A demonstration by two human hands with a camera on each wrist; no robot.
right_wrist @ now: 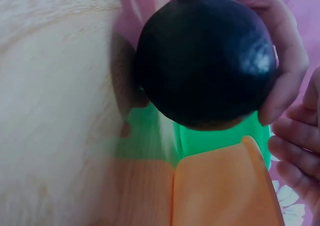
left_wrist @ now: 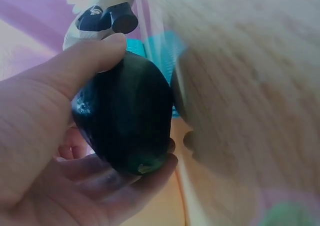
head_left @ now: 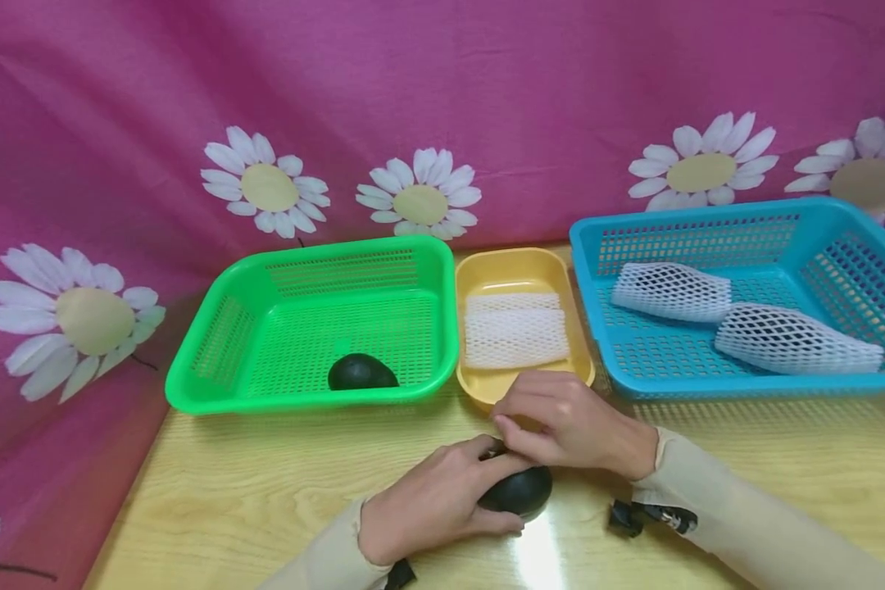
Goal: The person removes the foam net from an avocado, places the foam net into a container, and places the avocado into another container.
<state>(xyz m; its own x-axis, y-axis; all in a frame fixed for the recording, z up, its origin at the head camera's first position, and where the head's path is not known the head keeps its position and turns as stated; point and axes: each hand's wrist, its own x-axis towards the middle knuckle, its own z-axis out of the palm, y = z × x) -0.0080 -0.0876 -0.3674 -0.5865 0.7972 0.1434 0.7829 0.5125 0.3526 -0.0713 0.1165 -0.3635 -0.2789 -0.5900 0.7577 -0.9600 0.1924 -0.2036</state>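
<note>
My left hand (head_left: pixel 442 500) grips a dark, nearly black avocado (head_left: pixel 519 492) low over the table, thumb on one side and fingers round the other. In the left wrist view the avocado (left_wrist: pixel 127 113) shows a small pale stem scar at one end. Just beyond it, my right hand (head_left: pixel 560 418) hovers in front of the yellow tray, its fingers loosely bent near the left fingertips. The right wrist view shows those fingers (right_wrist: pixel 297 141) empty, beside the avocado (right_wrist: pixel 205 60). Another avocado (head_left: pixel 361 373) lies in the green basket (head_left: pixel 302 401).
White foam net sleeves (head_left: pixel 516 336) lie in the yellow tray (head_left: pixel 472 385), between the green basket and a blue basket (head_left: pixel 752 385). Inside the blue basket are two net-wrapped dark fruits (head_left: pixel 671 291). A pink flowered cloth (head_left: pixel 531 106) hangs behind the wooden table (head_left: pixel 251 483).
</note>
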